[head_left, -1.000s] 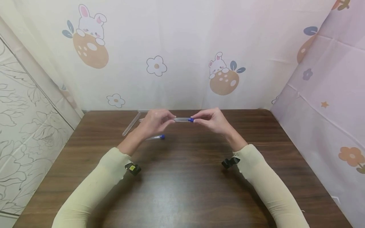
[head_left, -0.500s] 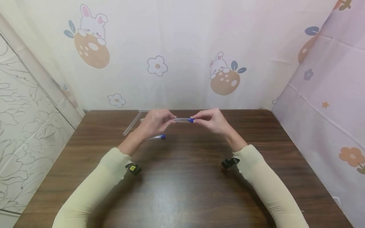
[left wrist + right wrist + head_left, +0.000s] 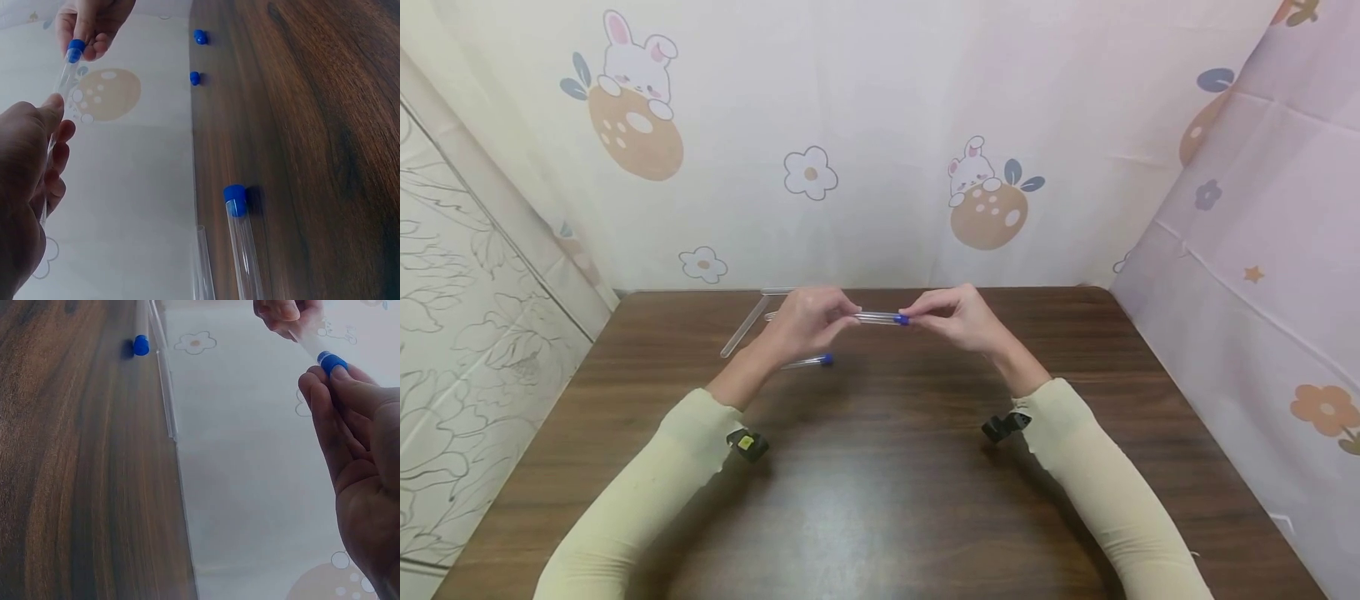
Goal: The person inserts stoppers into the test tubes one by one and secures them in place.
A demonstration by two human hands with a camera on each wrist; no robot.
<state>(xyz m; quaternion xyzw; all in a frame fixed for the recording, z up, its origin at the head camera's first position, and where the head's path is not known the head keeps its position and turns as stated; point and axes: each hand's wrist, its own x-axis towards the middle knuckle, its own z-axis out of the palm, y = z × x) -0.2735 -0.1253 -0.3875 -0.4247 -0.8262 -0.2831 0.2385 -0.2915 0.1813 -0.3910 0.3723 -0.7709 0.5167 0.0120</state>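
My left hand [image 3: 808, 321] holds a clear test tube [image 3: 876, 317] by its body, above the back of the table. Its blue stopper [image 3: 901, 319] sits at the right end, pinched between the thumb and fingers of my right hand [image 3: 958, 317]. In the left wrist view the stopper [image 3: 75, 47] is in the tube's mouth; how deep is hard to tell. Part of the tube is hidden by the left hand. Below that hand a second test tube with a blue stopper [image 3: 807, 362] lies on the table.
A clear tube [image 3: 744, 327] lies slanted on the brown wooden table [image 3: 880, 467], and another [image 3: 777, 292] lies along the back edge. In the left wrist view, two loose blue stoppers [image 3: 200, 37] lie on the wood. A patterned curtain [image 3: 880, 100] hangs behind the table.
The stopper end of the held tube has dipped very slightly. Both hands stay almost in place with the same grips.
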